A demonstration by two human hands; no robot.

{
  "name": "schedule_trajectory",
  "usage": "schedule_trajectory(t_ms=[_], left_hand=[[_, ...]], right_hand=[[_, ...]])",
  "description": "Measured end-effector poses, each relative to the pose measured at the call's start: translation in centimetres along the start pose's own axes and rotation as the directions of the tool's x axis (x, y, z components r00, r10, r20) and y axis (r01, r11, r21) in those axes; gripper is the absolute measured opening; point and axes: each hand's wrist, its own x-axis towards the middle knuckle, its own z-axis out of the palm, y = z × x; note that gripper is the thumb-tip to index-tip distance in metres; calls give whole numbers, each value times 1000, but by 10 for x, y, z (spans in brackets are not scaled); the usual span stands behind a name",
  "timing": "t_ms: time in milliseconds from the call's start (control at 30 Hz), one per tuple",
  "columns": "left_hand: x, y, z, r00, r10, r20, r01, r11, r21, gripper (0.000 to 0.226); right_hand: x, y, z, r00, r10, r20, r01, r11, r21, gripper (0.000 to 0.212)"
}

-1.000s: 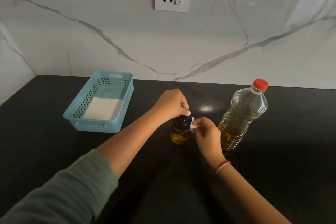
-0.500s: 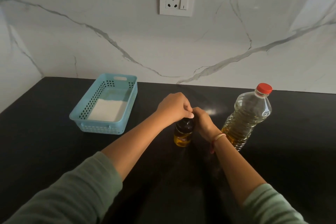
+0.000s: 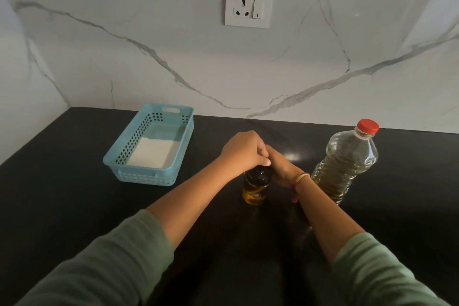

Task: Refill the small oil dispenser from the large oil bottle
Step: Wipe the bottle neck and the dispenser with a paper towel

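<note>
- The dispenser [image 3: 255,189] stands upright at the middle of the counter [image 3: 74,206], with a little oil in its base and its dark top on.
- The left hand [image 3: 244,150] curls over that top from above and grips it.
- The right hand [image 3: 283,169] has closed in against the dispenser's right side. The white scrap it pinched a second ago is out of sight, and its fingers are hidden, so I cannot tell its grip.
- Likely meaning: the top is being worked off, with no pouring yet.
- The bottle [image 3: 345,164] stands just to the right, its red cap on.
- The basket [image 3: 185,131] sits well to the left.

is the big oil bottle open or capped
Capped: the red cap sits on the large oil bottle, which stands upright.
</note>
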Motion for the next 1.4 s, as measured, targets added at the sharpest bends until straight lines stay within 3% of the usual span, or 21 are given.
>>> schedule_trajectory(t_ms=[100,200,367,567,667,967,1200,1400], left_hand=[[0,-1,-1,1000,17,13,-16,1000,-9,20],[0,-1,0,999,31,15,-31,999,-27,22],[-1,0,0,999,35,22,-34,997,-65,26],[-1,0,1,1000,26,12,-25,997,-68,25],[-1,-1,2,1000,14,6,-13,997,-70,25],[0,-2,2,1000,29,0,-29,996,-79,27],[2,-4,2,999,35,12,-33,993,-115,24],[3,-6,3,999,38,1,-38,993,-116,23]], right_hand=[[-6,12,-5,997,13,-78,-7,997,75,44],[-20,31,-4,973,-18,-232,52,989,139,41],[-50,43,15,913,-164,-373,195,980,46,34],[-71,53,36,751,-262,-606,208,965,-159,40],[-80,58,43,687,-232,-689,223,969,-104,31],[-80,74,50,719,57,-693,34,993,116,17],[-78,42,30,712,-121,-692,176,984,8,18],[-77,70,38,728,123,-675,-13,986,165,19]])
